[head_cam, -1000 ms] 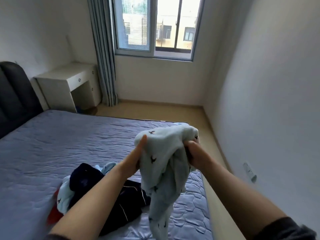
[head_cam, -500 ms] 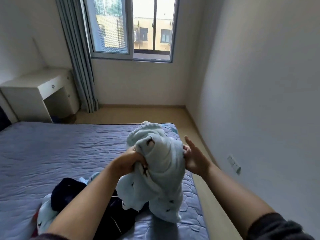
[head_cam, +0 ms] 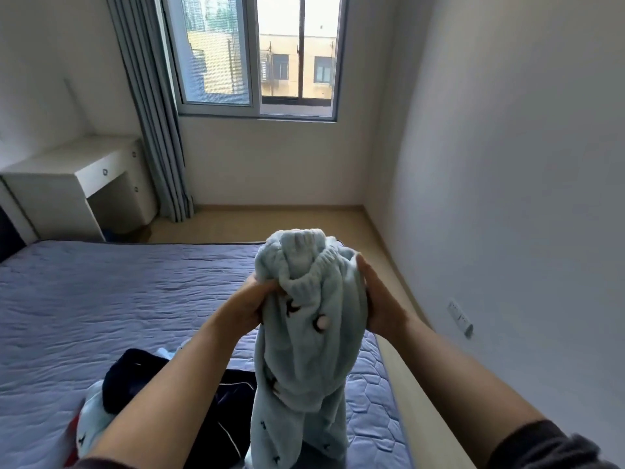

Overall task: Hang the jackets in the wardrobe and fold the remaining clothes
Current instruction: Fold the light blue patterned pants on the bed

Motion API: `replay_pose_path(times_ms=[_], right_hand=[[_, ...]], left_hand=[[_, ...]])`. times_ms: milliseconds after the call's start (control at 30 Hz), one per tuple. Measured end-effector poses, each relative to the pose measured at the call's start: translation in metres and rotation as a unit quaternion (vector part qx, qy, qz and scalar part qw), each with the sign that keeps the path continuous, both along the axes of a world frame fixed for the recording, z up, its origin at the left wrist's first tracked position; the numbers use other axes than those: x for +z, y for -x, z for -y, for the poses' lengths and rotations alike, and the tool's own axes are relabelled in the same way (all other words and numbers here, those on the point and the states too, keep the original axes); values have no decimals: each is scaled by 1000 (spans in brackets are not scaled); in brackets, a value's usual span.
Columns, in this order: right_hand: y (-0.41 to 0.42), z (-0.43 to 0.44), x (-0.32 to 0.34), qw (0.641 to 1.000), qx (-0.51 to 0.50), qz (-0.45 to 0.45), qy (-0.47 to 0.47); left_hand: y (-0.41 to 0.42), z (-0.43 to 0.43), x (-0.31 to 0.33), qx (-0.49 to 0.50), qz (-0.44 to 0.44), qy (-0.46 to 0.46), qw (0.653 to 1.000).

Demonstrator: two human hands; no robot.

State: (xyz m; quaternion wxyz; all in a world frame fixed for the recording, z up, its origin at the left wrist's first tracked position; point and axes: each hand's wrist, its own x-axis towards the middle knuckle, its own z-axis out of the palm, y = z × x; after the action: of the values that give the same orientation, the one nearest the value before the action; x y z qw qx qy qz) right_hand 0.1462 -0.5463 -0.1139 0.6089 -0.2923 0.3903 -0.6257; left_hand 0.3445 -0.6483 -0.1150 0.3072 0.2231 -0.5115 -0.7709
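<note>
Fingers [head_cam: 265, 288] of the left hand [head_cam: 248, 308] are clenched into the fabric, bunching a fold of the pale blue fleece garment [head_cam: 304, 353] just under its ribbed collar. Over on the other side, the right hand [head_cam: 380, 301] presses flat against the garment's flank, its fingers [head_cam: 360, 265] lying straight along the cloth; the thumb is lost behind the fleece, so any pinch there cannot be made out.

The garment is held up in the air between both hands, above the near right corner of the bed [head_cam: 101, 299], its lower part dangling down and running out of view at the bottom edge. Small dark motifs dot the fleece, too blurred to read.

Down at lower left, a pile of clothes [head_cam: 135, 375] lies on the bed, half hidden behind the left forearm: dark navy cloth with a thin white line, a bit of pale blue, a sliver of red at the very edge. What those pieces are is unclear.

Beyond the bed stands a white desk [head_cam: 67, 170] beside a grey curtain [head_cam: 152, 113] and a window [head_cam: 257, 52]. A dark headboard [head_cam: 10, 231] is cut off at the left. No wardrobe shows.
</note>
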Motion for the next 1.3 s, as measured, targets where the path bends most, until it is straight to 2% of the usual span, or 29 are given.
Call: replay_pose_path(times_ms=[67,133,233,300,400,500,533,600,667,767,867,933,1000,1067,1167,1300], right_hand=[[0,-5,2,996,53,-49,-43],[3,-3,0,996,44,-79,-21],[9,-1,10,998,-27,-54,35],[17,-1,16,999,-35,-32,26],[18,-2,11,996,21,-70,-48],[8,-2,-4,980,95,-157,-78],[5,-2,-8,973,90,-200,-79],[6,-1,-8,943,14,-318,-99],[15,0,-5,896,-65,-421,-123],[37,-6,5,853,-88,-491,-154],[61,-20,22,817,-87,-535,-196],[78,-30,34,791,-68,-566,-225],[93,-38,49,774,-38,-581,-249],[104,-41,69,762,-21,-594,-256],[111,-40,100,752,-27,-616,-233],[117,-41,131,791,4,-593,-148]], left_hand=[[6,-5,6,-31,7,40,999],[12,-10,7,-35,18,72,997],[16,-9,6,93,52,94,990],[18,-6,7,180,82,84,977],[23,-8,9,173,105,123,971],[31,-13,10,188,100,122,969],[32,-12,11,199,98,112,969],[31,-8,12,208,103,129,964],[24,-2,10,219,137,163,952],[2,14,5,256,263,229,902],[-27,33,9,260,428,303,811],[-47,46,15,247,507,315,763],[-59,58,25,244,554,291,741],[-62,66,40,222,564,277,745],[-57,68,73,188,523,295,777],[-53,64,107,121,447,369,806]])
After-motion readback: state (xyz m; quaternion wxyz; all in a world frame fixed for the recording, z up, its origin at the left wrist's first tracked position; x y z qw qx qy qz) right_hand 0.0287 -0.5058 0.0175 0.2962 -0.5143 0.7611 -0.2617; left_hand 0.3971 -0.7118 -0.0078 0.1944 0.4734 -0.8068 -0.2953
